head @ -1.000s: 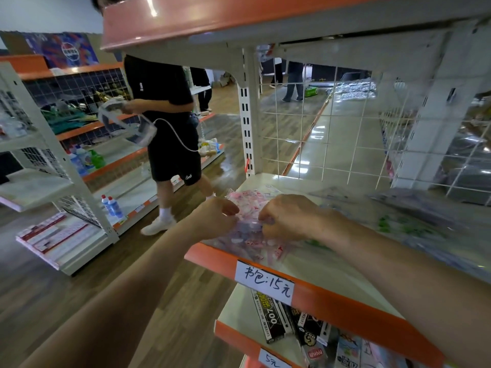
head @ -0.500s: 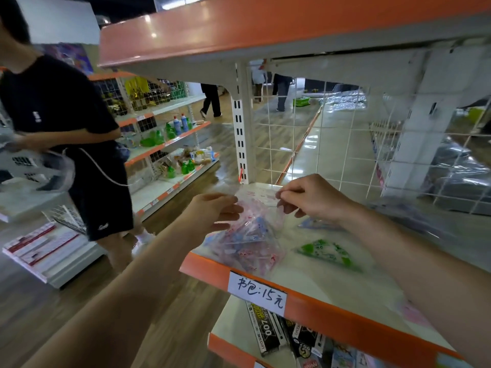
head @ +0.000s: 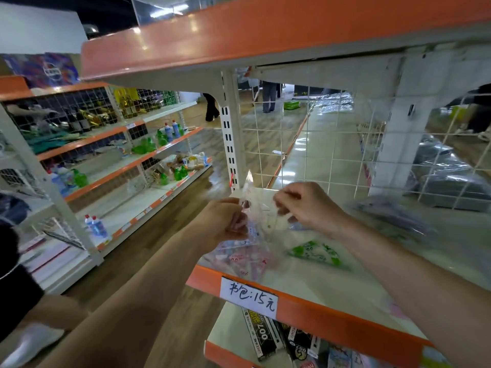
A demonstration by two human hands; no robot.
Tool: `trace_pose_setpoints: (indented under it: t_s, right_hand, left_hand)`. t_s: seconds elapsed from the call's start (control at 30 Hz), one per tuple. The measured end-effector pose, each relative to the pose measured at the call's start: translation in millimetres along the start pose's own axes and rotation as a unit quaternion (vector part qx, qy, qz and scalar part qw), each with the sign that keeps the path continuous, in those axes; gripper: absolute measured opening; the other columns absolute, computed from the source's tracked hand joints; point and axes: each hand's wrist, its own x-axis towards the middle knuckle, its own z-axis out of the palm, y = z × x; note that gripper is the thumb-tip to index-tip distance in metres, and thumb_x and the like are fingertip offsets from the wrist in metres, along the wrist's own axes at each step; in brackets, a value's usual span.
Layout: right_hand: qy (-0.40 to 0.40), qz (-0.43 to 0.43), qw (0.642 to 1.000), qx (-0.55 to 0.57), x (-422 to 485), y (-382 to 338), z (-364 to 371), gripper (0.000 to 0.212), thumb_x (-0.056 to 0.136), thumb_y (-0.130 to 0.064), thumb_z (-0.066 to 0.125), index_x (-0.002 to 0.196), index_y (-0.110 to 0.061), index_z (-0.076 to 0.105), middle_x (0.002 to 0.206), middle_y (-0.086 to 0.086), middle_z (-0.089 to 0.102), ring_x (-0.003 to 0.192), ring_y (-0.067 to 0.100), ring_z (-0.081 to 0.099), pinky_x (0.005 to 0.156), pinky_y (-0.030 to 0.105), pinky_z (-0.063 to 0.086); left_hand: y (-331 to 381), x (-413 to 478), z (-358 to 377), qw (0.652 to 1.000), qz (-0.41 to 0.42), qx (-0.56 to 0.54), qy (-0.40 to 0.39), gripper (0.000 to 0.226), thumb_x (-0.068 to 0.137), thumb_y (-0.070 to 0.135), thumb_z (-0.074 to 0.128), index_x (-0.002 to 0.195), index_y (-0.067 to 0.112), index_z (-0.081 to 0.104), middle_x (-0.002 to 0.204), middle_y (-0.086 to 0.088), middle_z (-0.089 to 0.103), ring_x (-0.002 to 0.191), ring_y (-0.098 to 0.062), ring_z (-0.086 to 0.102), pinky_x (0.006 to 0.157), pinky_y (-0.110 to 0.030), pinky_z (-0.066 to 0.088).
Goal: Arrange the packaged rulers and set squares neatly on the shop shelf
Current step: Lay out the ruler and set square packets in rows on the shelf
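Both my hands hold a clear plastic packet of rulers (head: 259, 208) upright over the left end of the white shelf (head: 305, 277). My left hand (head: 225, 221) grips its left edge and my right hand (head: 305, 205) pinches its top right corner. Under the packet lies a small pile of pink and blue ruler packets (head: 244, 256) at the shelf's front left. A green set square packet (head: 316, 253) lies flat just right of the pile. Further right, blurred clear packets (head: 393, 221) lie along the shelf.
An orange front strip carries a handwritten price label (head: 248, 298). A white wire grid (head: 318, 155) backs the shelf and a slotted post (head: 231, 144) stands at its left. Boxed goods (head: 265, 335) sit on the shelf below. Another person (head: 16, 288) stands at the left edge.
My hands have lifted one clear packet up off the pile and hold it upright. The view has swung, and the person on the left has moved mostly out of frame.
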Motion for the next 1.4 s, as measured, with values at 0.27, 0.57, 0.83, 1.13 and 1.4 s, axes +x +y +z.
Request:
trace_pose_setpoints:
  t_s: [0.27,0.57,0.83,1.13,1.4]
  right_hand:
    - [0.026,-0.176,0.964,-0.196,-5,10,-17,0.018,0.09,-0.019,0.061,0.104,-0.018,0.072,0.113,-0.007,0.065,0.112,0.009,0.054,0.094,0.025,0.041]
    - [-0.014,-0.108,0.985,-0.133,-12,19,-42,0.025,0.09,-0.015,0.058,0.111,-0.024,0.068,0.111,-0.018,0.057,0.102,-0.005,0.052,0.08,0.008,0.036]
    - [-0.041,0.002,0.991,-0.125,-27,30,-67,0.02,0.093,-0.019,0.056,0.085,-0.019,0.073,0.076,-0.008,0.068,0.073,0.007,0.062,0.075,0.027,0.048]
    - [0.016,0.017,0.967,-0.253,-41,23,-86,0.043,0.084,-0.037,0.067,0.124,-0.025,0.058,0.098,-0.009,0.062,0.09,0.013,0.059,0.08,0.031,0.048]
    - [-0.005,0.065,0.936,-0.345,-73,32,-119,0.036,0.082,-0.037,0.068,0.116,-0.027,0.061,0.101,-0.008,0.06,0.094,0.015,0.056,0.08,0.028,0.047]
  left_hand:
    - [7,2,17,0.994,-0.08,0.047,-0.065,0.025,0.094,0.009,0.045,0.108,-0.001,0.063,0.065,-0.006,0.049,0.048,-0.012,0.032,0.046,-0.022,0.032]
    - [9,13,31,0.983,-0.135,0.017,-0.12,0.025,0.099,0.018,0.042,0.087,0.003,0.058,0.054,0.001,0.044,0.035,-0.005,0.023,0.034,-0.016,0.024]
    - [11,28,39,0.99,-0.098,-0.048,-0.086,0.036,0.097,0.036,0.044,0.093,0.006,0.064,0.076,-0.008,0.067,0.06,-0.019,0.062,0.063,-0.031,0.052]
    - [25,31,76,0.995,0.005,-0.027,-0.099,0.006,0.089,0.003,0.059,0.093,0.001,0.062,0.077,-0.011,0.066,0.063,-0.017,0.063,0.061,-0.029,0.059]
    - [24,24,117,0.969,0.035,0.201,-0.14,0.011,0.089,0.013,0.064,0.091,0.003,0.067,0.073,-0.008,0.066,0.062,-0.018,0.06,0.072,-0.031,0.056]
